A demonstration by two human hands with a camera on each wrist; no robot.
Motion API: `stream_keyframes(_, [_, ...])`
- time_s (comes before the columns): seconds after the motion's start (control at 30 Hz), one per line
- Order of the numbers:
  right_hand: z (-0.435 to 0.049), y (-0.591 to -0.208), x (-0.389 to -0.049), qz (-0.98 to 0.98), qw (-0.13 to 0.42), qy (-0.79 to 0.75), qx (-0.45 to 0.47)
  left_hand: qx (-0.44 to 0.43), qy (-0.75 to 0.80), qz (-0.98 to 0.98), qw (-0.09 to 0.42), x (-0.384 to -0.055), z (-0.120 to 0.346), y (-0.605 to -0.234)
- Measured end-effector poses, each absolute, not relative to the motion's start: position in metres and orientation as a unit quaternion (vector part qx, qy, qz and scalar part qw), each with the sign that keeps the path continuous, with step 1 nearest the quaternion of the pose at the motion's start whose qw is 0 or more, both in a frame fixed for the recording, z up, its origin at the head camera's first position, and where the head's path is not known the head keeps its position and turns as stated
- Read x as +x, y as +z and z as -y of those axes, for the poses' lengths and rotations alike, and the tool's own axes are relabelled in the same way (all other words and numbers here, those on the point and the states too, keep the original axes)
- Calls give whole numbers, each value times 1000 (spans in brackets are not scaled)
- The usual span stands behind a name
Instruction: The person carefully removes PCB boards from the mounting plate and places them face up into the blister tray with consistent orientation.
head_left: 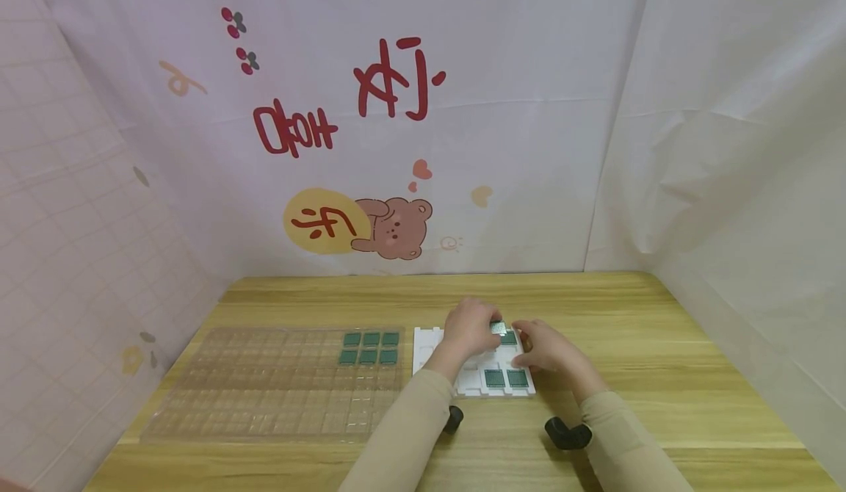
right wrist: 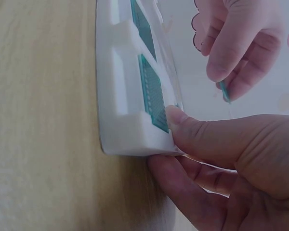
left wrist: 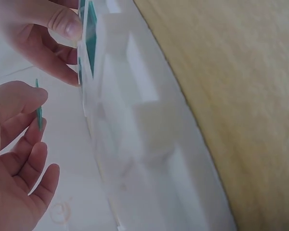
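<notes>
My left hand [head_left: 471,327] pinches a thin green square circuit chip [head_left: 498,328] between thumb and forefinger, above the white tray [head_left: 423,339]. In the left wrist view the chip [left wrist: 39,108] appears edge-on, with the other fingers loosely bent below. My right hand [head_left: 550,349] grips the tray's right end, thumb at the upper edge and fingers beneath, as the right wrist view shows. Two green chips [head_left: 494,378] sit in the tray's near right pockets, and another chip [head_left: 508,338] lies at its far right.
To the left lies a wide clear plastic tray [head_left: 264,382] divided into small pockets. Several green chips [head_left: 371,339] fill two short rows at its far right corner. Both trays are on a wood-grain table [head_left: 661,374], with a printed white curtain [head_left: 529,147] behind.
</notes>
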State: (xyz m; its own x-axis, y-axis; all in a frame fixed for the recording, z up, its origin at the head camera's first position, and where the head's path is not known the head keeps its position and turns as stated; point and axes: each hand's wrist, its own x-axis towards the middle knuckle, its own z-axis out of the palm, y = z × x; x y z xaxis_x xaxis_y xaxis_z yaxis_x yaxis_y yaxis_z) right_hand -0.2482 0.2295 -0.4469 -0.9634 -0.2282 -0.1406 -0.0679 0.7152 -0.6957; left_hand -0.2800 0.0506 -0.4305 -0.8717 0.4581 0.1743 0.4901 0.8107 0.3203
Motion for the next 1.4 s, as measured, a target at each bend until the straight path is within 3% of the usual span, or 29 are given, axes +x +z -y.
stream_keyframes(0.57, [-229,-444,-249,-916,115,-375,-80,-262,-216,938,65,-270,-47,-418])
stream_keyframes(1.4, [-231,-444,-248,-919,109,-370,-84,-301,-254,906,157,-249,-33,-410])
